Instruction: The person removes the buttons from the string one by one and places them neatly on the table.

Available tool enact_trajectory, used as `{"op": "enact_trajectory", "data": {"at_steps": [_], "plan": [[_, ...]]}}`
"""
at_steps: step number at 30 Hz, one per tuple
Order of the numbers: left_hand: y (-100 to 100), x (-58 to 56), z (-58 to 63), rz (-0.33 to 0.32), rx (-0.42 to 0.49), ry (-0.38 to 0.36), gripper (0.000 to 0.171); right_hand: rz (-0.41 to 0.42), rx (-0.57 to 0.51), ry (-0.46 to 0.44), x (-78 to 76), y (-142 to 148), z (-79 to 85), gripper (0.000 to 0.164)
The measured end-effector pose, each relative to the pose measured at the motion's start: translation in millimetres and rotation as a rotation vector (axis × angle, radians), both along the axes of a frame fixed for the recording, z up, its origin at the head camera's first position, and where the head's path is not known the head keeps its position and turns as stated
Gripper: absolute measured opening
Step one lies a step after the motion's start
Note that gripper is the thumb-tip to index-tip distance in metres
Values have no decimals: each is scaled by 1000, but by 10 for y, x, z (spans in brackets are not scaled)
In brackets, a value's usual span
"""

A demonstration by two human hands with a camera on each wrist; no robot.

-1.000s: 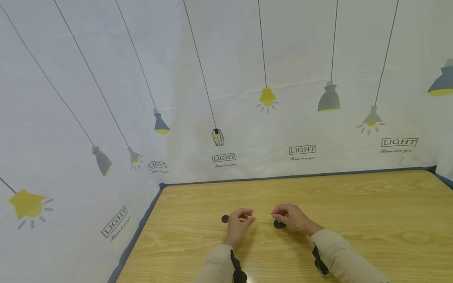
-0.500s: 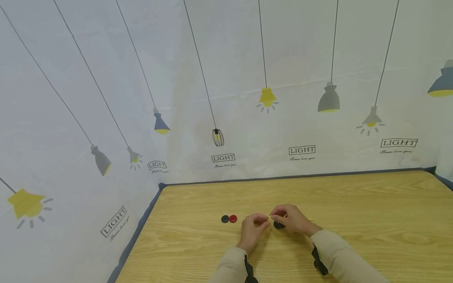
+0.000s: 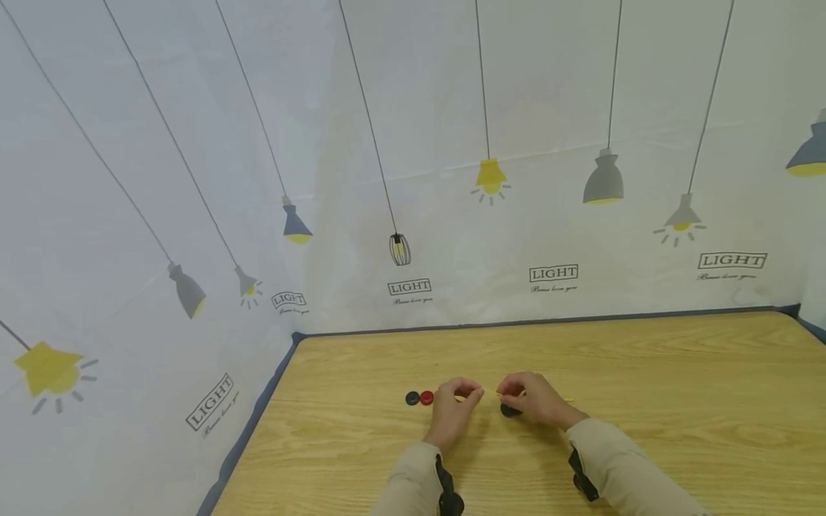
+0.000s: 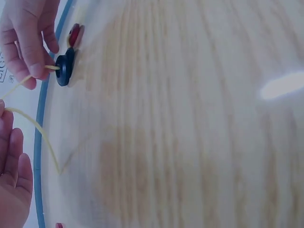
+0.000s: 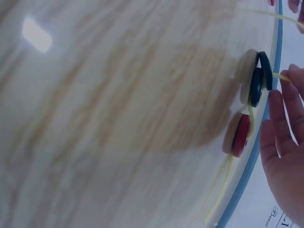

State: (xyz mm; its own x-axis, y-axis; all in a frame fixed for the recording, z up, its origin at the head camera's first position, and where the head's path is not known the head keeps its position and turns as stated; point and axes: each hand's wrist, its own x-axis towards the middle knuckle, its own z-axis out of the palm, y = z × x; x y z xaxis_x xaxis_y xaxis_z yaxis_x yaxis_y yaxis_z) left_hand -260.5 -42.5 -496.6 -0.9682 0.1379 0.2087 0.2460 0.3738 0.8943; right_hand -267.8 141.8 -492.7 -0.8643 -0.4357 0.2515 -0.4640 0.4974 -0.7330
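Observation:
In the head view, my left hand [image 3: 452,412] pinches a yellow string [image 3: 491,391] between thumb and finger. My right hand [image 3: 532,398] pinches the same string a short way to the right. Just below its fingertips a dark button [image 3: 510,411] hangs or stands, partly hidden. The right wrist view shows two dark buttons [image 5: 256,88] and a red button [image 5: 241,135] threaded on the string, close below the right fingers. From the left fingertips a slack length of string [image 4: 42,135] droops to the table.
On the wooden table [image 3: 645,387], left of the left hand, lie a loose dark button [image 3: 412,398] and a loose red button [image 3: 426,397], side by side. A wall covering printed with lamps [image 3: 490,175] stands behind the table's blue-edged far side.
My left hand moved right to meet the right fingertips, then drew back left with the string. The loose red button, hidden at first, came into sight. The right hand hardly moved.

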Motion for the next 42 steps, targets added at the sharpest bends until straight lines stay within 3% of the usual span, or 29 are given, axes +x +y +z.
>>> {"op": "enact_trajectory", "data": {"at_steps": [7,15,20,30,35,42], "plan": [[-29,-10,16,-4,-11,11,6,-1,9,3,1,16,-22,5],[-84,-4,-40,19,-51,6,8,-61,-51,-35,-10,32,-40,6],[-31,-6,-16,-12,-74,44,16,-71,-44,-12,-8,20,-31,4],[152,35,-121,-94,27,-22,14,-86,-24,-23,-4,-40,17,6],[205,54,-141,-88,15,-9,11,-85,-33,-20,3,-38,14,7],[219,65,-138,-22,51,-14,8,-77,-45,-24,15,-28,22,4]]}}
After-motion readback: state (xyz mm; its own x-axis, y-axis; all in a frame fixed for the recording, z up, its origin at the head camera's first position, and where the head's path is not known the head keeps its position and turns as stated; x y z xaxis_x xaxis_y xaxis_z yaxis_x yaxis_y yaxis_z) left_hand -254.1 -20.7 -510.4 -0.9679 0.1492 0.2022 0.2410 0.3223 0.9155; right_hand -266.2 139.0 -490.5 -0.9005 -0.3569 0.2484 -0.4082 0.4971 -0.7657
